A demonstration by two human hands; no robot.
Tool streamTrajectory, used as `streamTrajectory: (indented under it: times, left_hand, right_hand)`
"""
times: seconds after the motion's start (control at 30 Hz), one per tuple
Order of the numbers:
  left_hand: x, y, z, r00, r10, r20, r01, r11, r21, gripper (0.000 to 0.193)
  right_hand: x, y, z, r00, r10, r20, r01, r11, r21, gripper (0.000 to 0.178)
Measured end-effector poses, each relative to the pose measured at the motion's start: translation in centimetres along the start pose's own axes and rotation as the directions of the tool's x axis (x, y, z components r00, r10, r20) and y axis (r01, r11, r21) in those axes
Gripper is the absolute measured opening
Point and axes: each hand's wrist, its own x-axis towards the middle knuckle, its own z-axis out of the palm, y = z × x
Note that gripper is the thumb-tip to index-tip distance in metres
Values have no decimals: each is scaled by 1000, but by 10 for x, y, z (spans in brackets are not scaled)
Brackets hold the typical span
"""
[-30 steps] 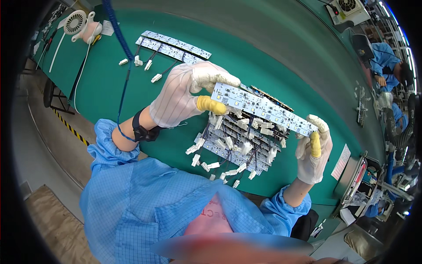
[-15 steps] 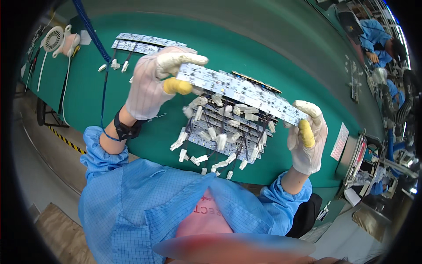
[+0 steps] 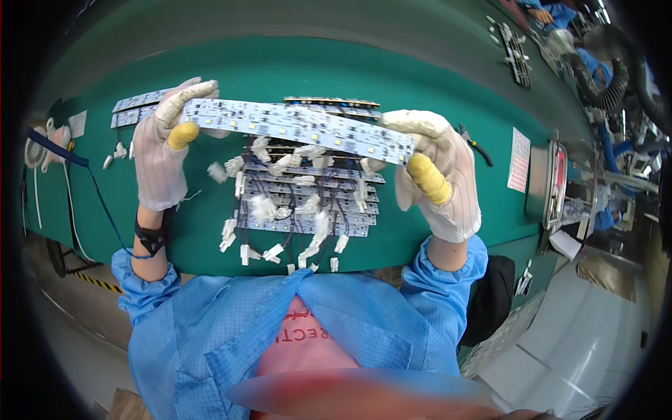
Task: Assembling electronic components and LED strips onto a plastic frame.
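Between my two gloved hands a long white LED circuit board (image 3: pixel 294 127) is held up, slightly tilted, its face with small yellowish LEDs and dark parts turned toward me. My left hand (image 3: pixel 171 133) pinches its left end, a yellow cover on the thumb. At the other end my right hand (image 3: pixel 434 171) grips it, the thumb in a yellow cover too. Below lies a stack of similar boards (image 3: pixel 308 227) in overlapping rows. Dark wires with white plug connectors (image 3: pixel 308 203) hang from them toward me. The held board hides part of the stack.
More boards (image 3: pixel 136 105) lie on the green mat (image 3: pixel 231 63) at the left. Pliers (image 3: pixel 477 145) lie beyond my right hand, near a printed sheet (image 3: pixel 519 159). A small fan (image 3: pixel 38 150) and a blue coiled cord (image 3: pixel 59 148) are at far left. Another person's hand (image 3: pixel 540 15) shows top right.
The view has swung, so the scene sits differently. Both hands still hold the board, which is now closer to level, with its row of LEDs showing more clearly.
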Motion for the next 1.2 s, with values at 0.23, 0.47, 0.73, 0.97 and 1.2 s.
streamTrajectory:
  times: [0.23,0.47,0.73,0.97,1.2]
  left_hand:
    - [-4,-12,-2,1000,-3,-1,3,983,181,42]
    - [-5,-4,3,994,-56,-99,24,956,-294,55]
    - [-12,7,-2,999,7,-48,-21,950,-311,52]
    - [-8,9,-3,993,99,-64,-108,983,-150,53]
    - [-3,8,-1,990,-130,-55,118,975,-188,50]
  right_hand:
    - [0,-2,-1,999,3,51,-5,999,43,52]
    - [3,-1,-1,997,69,-36,-68,997,27,42]
    - [11,10,-6,995,90,-30,-92,994,-51,42]
    - [11,8,0,990,139,-16,-139,990,-24,42]
    - [3,-1,5,996,93,13,-93,995,-26,44]
